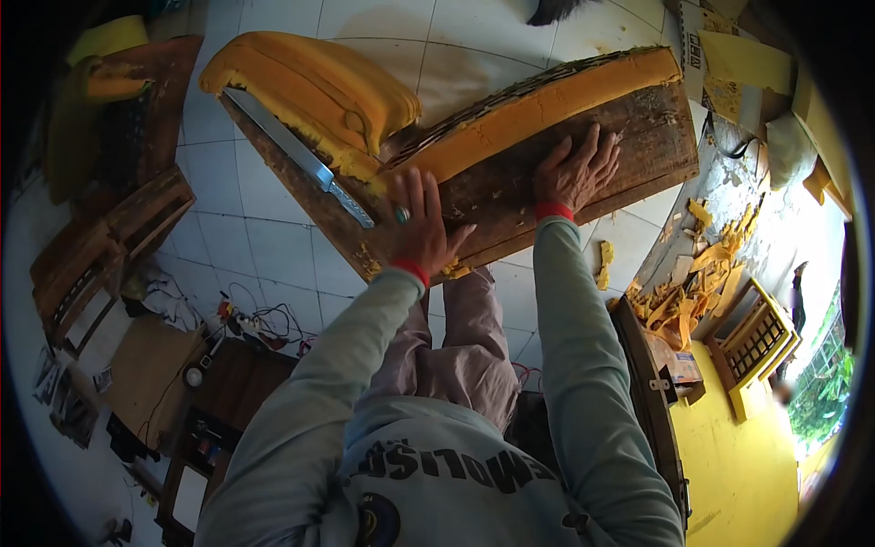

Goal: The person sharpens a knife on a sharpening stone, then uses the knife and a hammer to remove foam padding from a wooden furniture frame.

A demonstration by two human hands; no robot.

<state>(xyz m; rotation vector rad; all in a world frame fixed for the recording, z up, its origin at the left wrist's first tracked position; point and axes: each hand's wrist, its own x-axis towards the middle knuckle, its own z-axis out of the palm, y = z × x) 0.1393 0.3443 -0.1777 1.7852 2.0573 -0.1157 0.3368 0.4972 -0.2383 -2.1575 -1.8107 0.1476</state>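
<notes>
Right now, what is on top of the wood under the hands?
On the wood are a knife, orange padding, a long orange strip, the left hand and the right hand. The surface they cover can't be seen.

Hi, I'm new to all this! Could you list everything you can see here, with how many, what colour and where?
Wooden boards: two, brown, in a V
Padding: one piece per board, orange-yellow
Knife: one, silvery, on the left board
Foam scraps: many, orange-yellow, right
Wooden frame: at least one, brown, far left
Cables: uncountable tangle, mostly dark, lower left
Table: one, yellow, lower right
Slatted rack: one, yellow and dark, right
Floor tiles: many, whitish, beneath
Plants: uncountable, green, far right
Other clutter around the edges: too unclear to name
Left hand: one, bare, near the V's point
Right hand: one, bare, on the right board
Sleeves: two, pale green, red cuffs
</notes>
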